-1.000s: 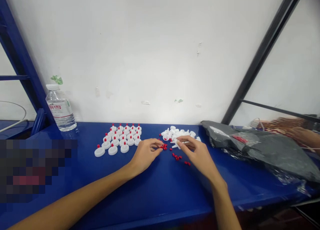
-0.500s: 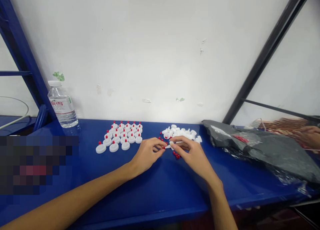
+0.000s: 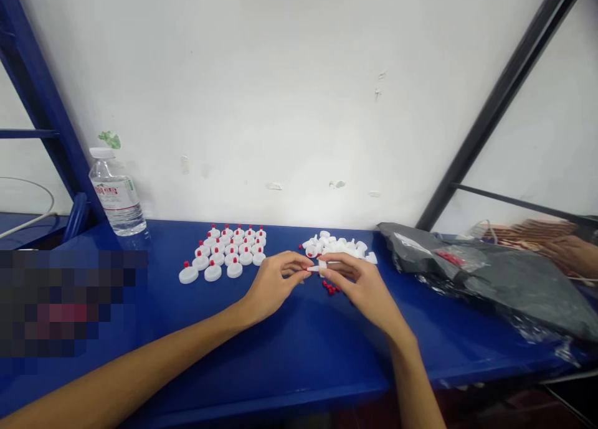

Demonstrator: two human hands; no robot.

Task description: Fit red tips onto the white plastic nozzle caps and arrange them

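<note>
My left hand [image 3: 275, 282] and my right hand [image 3: 359, 286] meet over the blue bench [image 3: 299, 348], fingertips pinched together. Between them is a small white cap part [image 3: 319, 266], held by the right fingers. The left fingertips are pinched against its end; what they hold is too small to name. Small red plugs [image 3: 331, 288] lie loose on the bench just under the hands. Behind the hands sits a pile of plain white caps [image 3: 339, 247]. To the left stand rows of white caps with red plugs fitted [image 3: 224, 254].
A water bottle [image 3: 113, 193] stands at the back left by a blue frame post. A crumpled grey plastic bag [image 3: 490, 279] covers the bench at right. Another person's hand [image 3: 572, 251] shows at the far right. A blurred patch hides the left edge.
Both hands have lifted slightly and come together. The right hand brought the white part from the pile side to the left fingertips, which left the red plugs.
</note>
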